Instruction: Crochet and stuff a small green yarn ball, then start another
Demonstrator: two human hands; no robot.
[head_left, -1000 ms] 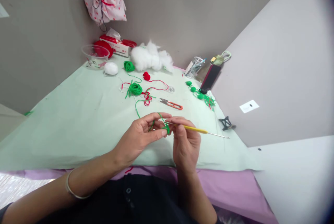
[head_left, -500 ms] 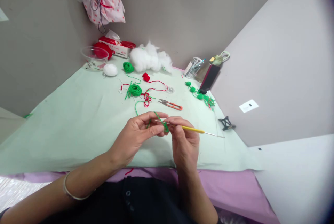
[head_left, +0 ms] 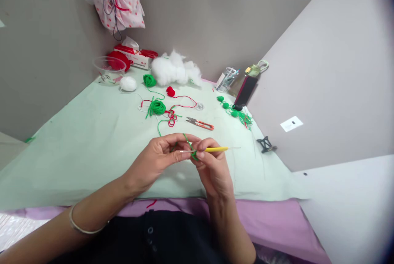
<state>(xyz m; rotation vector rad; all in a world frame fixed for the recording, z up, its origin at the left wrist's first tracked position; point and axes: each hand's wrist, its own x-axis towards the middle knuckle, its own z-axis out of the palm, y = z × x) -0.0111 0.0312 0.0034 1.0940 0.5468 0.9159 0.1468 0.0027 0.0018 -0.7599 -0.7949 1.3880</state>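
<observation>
My right hand [head_left: 215,169] grips a yellow-handled crochet hook [head_left: 217,149], its metal tip pointing left past my left thumb. Between both hands' fingertips is a small loop of green yarn [head_left: 194,155], partly hidden by the fingers. My left hand [head_left: 150,159] is closed around the green strand, which passes over its index finger; the thumb lies against the hook's tip. From there a strand runs back towards a green yarn bundle [head_left: 157,107] on the table. Orange-handled thread snips [head_left: 200,123] lie just beyond my hands.
On the pale green tablecloth [head_left: 92,153] lie white stuffing [head_left: 175,70], a white yarn ball [head_left: 128,83], a red yarn ball [head_left: 170,91] and small green crocheted pieces [head_left: 225,106]. A clear tub [head_left: 109,76], tissue box [head_left: 138,58], bottle [head_left: 252,70] and phone [head_left: 245,90] stand along the walls.
The crochet hook has shifted left and turned closer to level. My right hand has moved slightly left, its fingers now pinched nearer the green loop. The whole view has shifted slightly.
</observation>
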